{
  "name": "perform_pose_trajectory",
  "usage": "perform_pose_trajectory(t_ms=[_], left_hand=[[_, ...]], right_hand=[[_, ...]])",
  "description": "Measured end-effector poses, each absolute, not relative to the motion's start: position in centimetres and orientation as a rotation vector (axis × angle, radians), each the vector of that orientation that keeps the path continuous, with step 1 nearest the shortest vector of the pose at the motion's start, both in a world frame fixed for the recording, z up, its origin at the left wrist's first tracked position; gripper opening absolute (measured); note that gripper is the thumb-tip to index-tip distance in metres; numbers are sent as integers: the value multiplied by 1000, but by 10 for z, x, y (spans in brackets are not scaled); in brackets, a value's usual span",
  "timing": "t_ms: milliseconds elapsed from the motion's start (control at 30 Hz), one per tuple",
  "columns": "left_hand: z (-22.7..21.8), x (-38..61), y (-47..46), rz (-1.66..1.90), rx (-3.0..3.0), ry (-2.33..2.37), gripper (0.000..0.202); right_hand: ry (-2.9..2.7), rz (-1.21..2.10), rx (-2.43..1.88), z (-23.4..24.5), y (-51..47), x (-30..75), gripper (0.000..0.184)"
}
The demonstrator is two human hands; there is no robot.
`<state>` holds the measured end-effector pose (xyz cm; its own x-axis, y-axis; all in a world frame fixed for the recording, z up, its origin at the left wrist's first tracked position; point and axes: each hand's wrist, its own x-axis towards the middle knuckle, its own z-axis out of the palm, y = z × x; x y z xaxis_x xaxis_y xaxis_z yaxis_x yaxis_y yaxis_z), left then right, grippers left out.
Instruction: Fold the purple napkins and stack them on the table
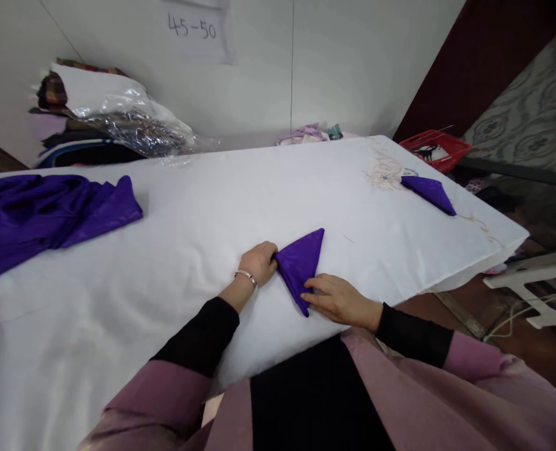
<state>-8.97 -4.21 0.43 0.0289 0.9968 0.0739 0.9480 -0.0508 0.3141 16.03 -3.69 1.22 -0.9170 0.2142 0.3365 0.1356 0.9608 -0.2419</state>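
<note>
A purple cloth folded into a triangle (303,260) lies on the white tablecloth (202,213) near the front edge. My left hand (257,262), with a silver bracelet at the wrist, pinches the triangle's left corner with curled fingers. My right hand (335,299) lies flat with fingers stretched out, pressing the triangle's lower right edge near its bottom tip. Both arms wear black sleeves under mauve cloth.
A heap of unfolded purple cloth (37,216) lies at the far left. Another folded purple triangle (429,191) sits near the right end. Plastic-wrapped bundles (118,122) are stacked against the wall. A red basket (434,149) and a white plastic chair (536,282) stand beyond the table's right edge.
</note>
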Motion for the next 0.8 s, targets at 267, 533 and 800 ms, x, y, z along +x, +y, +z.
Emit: perform_pose_trajectory(t_ms=[267,533,800], left_hand=[[24,-78,-61,842,2281,1856,40],[1,-33,-90,411,2516,1786,58],[-15,-38,-86,380,2555,1802,61]], right_hand=[[-2768,224,-242,7,-37,155,28],[-2690,501,-272,25,-31,163,28],[-2682,452,-505,30,-6,125,60]])
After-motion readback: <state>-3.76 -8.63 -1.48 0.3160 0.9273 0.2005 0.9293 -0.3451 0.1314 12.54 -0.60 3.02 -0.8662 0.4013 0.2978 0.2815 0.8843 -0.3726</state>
